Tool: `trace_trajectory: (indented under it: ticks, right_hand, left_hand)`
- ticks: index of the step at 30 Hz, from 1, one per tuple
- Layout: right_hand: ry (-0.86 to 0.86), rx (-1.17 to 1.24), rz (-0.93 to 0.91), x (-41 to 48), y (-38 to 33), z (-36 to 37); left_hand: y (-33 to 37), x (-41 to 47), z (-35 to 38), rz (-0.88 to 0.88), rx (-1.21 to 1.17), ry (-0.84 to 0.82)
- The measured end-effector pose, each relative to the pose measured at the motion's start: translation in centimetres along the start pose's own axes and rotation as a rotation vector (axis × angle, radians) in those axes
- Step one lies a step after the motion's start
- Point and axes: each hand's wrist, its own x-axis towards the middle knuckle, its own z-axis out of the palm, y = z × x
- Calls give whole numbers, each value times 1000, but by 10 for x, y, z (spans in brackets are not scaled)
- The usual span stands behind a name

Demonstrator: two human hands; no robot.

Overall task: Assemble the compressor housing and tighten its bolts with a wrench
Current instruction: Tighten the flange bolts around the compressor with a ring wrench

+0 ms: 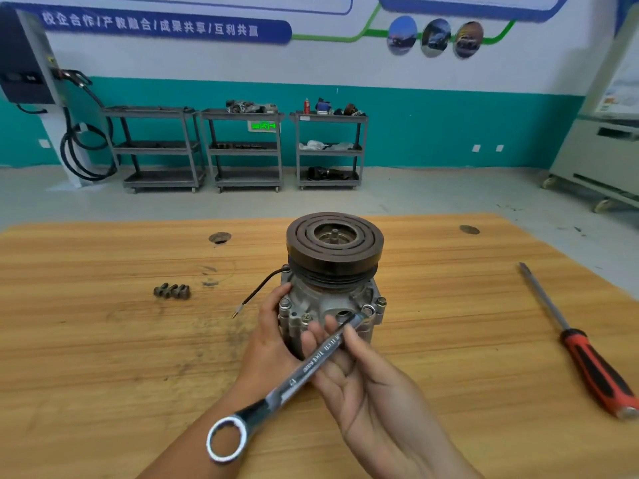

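Compressor (332,271): upright at mid-table (103,340), pulley uppermost, just beyond my hands.
My left hand (273,333): clasps its left flank.
My right hand (363,375): fingers wrapped on wrench (311,368) shank; far ring end on front-right housing bolt (368,310).
Loose bolts (172,291): toward left edge.
Screwdriver (584,350): near right edge.

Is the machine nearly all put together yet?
Partway. Done: the compressor stands joined, with seated bolts around it. In hand: the left hand steadies it while the right hand holds the wrench, ring end over a front bolt. Left: four or so loose bolts lie on the table, so more fitting and tightening probably remains.
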Motion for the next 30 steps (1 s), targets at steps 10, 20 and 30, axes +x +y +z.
trace_trajectory:
  ticks: [10,20,30]
  right_hand:
    - [100,-78,-83,-18,4,-13]
    - [71,-1388,-277,-38,-101,-46]
    - [-237,-2580,4,18,-171,9]
  left_hand:
    - [-8,2,-1,-28,10,-40]
    - [-5,3,-4,-50,24,-96]
    - [-5,2,-5,-84,27,-102]
